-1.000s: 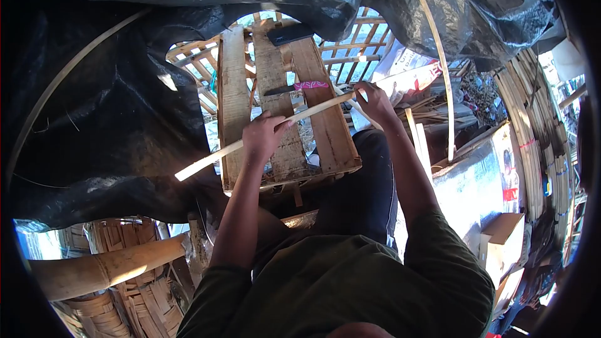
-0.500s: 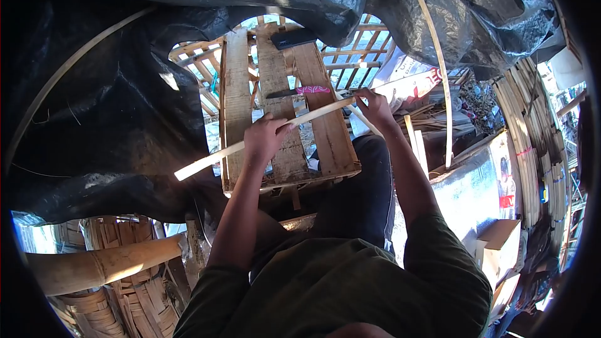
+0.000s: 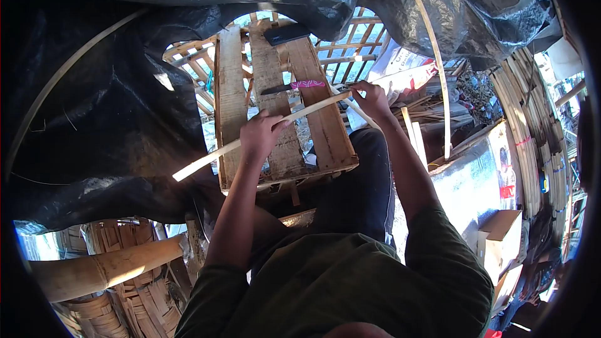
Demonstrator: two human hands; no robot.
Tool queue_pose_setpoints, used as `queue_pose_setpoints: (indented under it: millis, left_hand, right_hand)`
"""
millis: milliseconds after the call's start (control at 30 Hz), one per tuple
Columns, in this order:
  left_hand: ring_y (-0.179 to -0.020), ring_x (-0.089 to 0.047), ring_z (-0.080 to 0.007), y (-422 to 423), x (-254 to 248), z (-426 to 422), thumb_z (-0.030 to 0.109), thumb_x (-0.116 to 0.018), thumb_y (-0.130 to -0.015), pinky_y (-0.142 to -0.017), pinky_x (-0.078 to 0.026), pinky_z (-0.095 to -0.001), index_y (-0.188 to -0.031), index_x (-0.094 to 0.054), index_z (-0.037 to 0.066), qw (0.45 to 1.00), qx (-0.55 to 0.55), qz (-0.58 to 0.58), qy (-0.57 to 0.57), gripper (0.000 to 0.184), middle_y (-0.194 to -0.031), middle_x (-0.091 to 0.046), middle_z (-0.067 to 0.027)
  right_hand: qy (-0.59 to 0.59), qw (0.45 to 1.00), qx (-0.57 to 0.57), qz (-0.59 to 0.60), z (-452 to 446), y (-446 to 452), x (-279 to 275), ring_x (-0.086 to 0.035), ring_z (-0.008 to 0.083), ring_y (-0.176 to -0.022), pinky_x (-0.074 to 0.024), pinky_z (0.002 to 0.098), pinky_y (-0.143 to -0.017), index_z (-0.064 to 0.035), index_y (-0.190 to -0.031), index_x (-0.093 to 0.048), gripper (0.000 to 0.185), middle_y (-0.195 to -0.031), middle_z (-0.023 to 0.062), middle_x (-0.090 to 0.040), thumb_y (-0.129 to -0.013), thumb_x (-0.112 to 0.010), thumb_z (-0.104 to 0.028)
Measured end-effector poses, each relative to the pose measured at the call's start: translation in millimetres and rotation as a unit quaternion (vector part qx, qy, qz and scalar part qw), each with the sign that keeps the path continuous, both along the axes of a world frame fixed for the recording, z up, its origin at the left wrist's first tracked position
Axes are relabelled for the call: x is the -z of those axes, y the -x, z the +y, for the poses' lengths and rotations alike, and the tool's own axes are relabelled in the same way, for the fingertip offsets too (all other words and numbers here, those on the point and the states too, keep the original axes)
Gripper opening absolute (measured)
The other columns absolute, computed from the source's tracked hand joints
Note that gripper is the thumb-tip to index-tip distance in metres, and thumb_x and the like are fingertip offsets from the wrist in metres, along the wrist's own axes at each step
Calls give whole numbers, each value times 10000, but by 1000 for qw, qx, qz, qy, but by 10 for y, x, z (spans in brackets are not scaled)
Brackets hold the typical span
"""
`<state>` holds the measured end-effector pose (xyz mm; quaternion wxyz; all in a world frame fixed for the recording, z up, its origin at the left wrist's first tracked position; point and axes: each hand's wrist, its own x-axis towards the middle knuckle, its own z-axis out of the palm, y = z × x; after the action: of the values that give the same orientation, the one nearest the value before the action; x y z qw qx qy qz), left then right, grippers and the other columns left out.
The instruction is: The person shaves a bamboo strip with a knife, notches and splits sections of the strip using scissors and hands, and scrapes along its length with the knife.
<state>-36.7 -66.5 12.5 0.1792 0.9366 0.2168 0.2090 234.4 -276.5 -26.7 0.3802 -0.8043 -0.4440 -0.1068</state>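
Note:
A long pale bamboo strip slants across the slatted wooden table, its far end higher at the right. Around its middle my left hand is closed, with the near end jutting out to the lower left. My right hand pinches the strip at or close to its right end; the fingertips partly hide that end. Just beyond the strip lies a knife with a pink patterned handle, its dark blade pointing left. A dark flat object, perhaps a phone, rests at the table's far end.
Black plastic sheeting hangs on the left and overhead. Thin curved strips run along it. To the right are bundled bamboo strips and a cardboard box. A thick bamboo pole lies at lower left, beside woven bamboo.
The view has shifted slightly, so the table and knife appear a little higher and further left. Both hands keep their hold on the bamboo strip.

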Motion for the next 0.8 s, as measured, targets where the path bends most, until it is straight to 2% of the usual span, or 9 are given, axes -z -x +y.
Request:
queue_pose_setpoints:
  millis: [100, 233, 300, 567, 633, 767, 800]
  left_hand:
    - [-703, -647, -268, -7, 10, 10, 435, -691, -847, -613, -507, -397, -946, -767, 168, 1000, 5, 1, -23, 295, -769, -584, -66]
    - [-701, -647, -263, -16, 31, 20, 437, -689, -849, -613, -509, -390, -946, -768, 167, 1000, 3, 9, -25, 297, -769, -584, -63]
    - [-694, -652, -281, -23, 54, 31, 501, -679, -844, -622, -513, -407, -982, -771, 206, 1000, 0, 7, -26, 338, -785, -593, -54]
    - [-696, -651, -281, -19, 60, 21, 482, -685, -846, -613, -510, -399, -957, -769, 202, 999, -2, 7, -33, 313, -784, -588, -53]
    - [-699, -651, -279, -32, 41, 8, 486, -685, -845, -611, -508, -396, -950, -768, 200, 999, 0, 15, -30, 316, -784, -587, -53]
    - [-703, -649, -277, -19, 49, 18, 487, -684, -843, -610, -505, -391, -937, -767, 194, 999, -1, 17, -39, 318, -778, -582, -57]
    - [-705, -648, -277, -27, 52, 15, 484, -684, -843, -608, -503, -389, -930, -768, 190, 999, 1, 18, -42, 317, -775, -580, -59]
  right_hand:
    - [-5, 1000, 9, 17, 0, -5, -14, -693, 341, -775, -556, 420, -701, -65, -864, -679, 95, -834, 123, -716, -811, -713, -136]
    - [8, 1000, 5, -27, 3, -24, 1, -690, 344, -754, -559, 429, -696, -70, -866, -691, 95, -825, 125, -714, -801, -707, -138]
    - [9, 999, -3, -32, -7, -39, 17, -689, 346, -738, -559, 430, -678, -70, -871, -695, 100, -817, 127, -714, -799, -708, -138]
    - [6, 1000, -3, -29, 9, -32, -3, -685, 357, -721, -557, 435, -665, -70, -869, -695, 100, -790, 140, -709, -805, -699, -147]
    - [43, 999, 8, -28, -2, -33, -4, -705, 327, -769, -567, 403, -676, -29, -872, -664, 111, -834, 133, -722, -820, -706, -117]
    - [60, 998, -16, 5, -16, -122, -126, -707, 322, -774, -567, 404, -696, -29, -891, -674, 128, -843, 137, -723, -825, -701, -136]
    - [79, 996, -34, 7, -37, -169, -156, -707, 317, -790, -565, 407, -715, -59, -891, -690, 123, -850, 124, -725, -824, -689, -162]
